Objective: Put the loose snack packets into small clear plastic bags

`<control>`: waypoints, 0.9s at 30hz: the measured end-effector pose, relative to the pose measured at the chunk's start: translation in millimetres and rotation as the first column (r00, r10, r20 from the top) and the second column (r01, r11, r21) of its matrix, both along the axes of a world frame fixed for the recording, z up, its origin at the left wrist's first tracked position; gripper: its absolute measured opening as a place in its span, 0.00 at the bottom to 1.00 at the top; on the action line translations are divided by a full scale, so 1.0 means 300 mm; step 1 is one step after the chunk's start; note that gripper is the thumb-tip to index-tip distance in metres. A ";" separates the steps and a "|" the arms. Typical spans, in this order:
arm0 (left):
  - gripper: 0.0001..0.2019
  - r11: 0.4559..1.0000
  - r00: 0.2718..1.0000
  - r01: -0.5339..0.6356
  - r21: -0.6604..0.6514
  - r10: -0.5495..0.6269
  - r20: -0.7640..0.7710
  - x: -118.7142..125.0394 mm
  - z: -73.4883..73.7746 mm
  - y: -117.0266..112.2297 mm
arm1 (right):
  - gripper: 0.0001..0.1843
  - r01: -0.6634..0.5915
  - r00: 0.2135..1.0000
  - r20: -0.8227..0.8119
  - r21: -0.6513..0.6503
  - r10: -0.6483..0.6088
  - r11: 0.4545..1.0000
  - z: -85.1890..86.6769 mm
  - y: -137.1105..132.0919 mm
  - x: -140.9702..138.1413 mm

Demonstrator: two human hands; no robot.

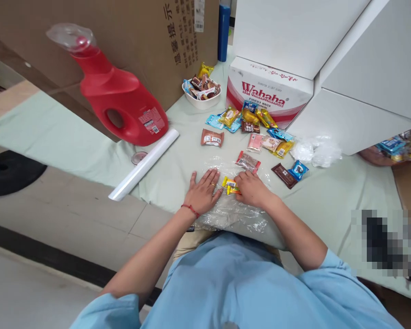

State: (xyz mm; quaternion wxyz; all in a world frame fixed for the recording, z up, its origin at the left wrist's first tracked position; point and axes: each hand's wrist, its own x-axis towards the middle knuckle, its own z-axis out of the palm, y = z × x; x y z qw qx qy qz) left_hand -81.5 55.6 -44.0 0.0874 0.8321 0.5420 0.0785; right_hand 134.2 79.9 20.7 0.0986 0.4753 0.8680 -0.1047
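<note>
A sheet of clear plastic film (pixel 238 217) lies crinkled on the pale green cloth at the front edge. My left hand (pixel 202 193) rests flat on its left side, fingers stretched out and holding nothing. Fingers curled, my right hand (pixel 251 188) grips small yellow-wrapped candies (pixel 229 184) on the film; its fingers hide their right ends. Just beyond my right hand lies a red and brown snack packet (pixel 247 161). Farther off is a brown-wrapped snack (pixel 212 138), and to the right are a dark brown packet (pixel 284 176) and a blue packet (pixel 298 170).
A white roll (pixel 144 165) and a red jug (pixel 123 100) stand at left. At the back are a white bowl (pixel 202 103) of snacks and a Wahaba-printed carton (pixel 269 89). Several packets, including a gold one (pixel 229 117), lie before the carton, with crumpled clear plastic (pixel 317 151) to their right.
</note>
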 end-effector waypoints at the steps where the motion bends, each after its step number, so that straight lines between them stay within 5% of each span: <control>1: 0.31 1.000 1.000 -0.002 0.000 0.002 -0.001 0.001 0.000 0.000 | 0.21 -0.004 1.000 0.014 -0.008 0.004 1.000 0.006 0.009 0.005; 9: 0.32 1.000 1.000 0.009 0.007 -0.009 0.021 -0.003 -0.005 0.002 | 0.19 0.003 0.999 -0.035 -0.010 -0.003 1.000 0.088 0.009 0.052; 15: 0.30 0.999 0.996 0.024 -0.026 -0.022 0.083 -0.017 -0.004 0.004 | 0.18 -0.038 0.998 -0.055 0.002 0.038 0.999 0.003 -0.028 -0.028; 20: 0.30 0.998 0.962 0.048 -0.042 -0.034 0.273 -0.076 -0.009 0.017 | 0.30 -0.042 0.961 -0.274 0.029 0.048 0.999 -0.008 -0.056 0.048; 24: 0.29 0.996 0.862 0.059 0.067 -0.085 0.500 -0.136 -0.006 0.017 | 0.14 0.021 0.856 -0.515 0.116 0.042 0.993 0.024 -0.173 0.166; 27: 0.23 0.989 0.837 0.051 0.142 -0.120 0.533 -0.170 0.012 -0.018 | 0.11 -0.024 0.816 -0.575 0.086 0.069 0.996 -0.010 -0.312 0.224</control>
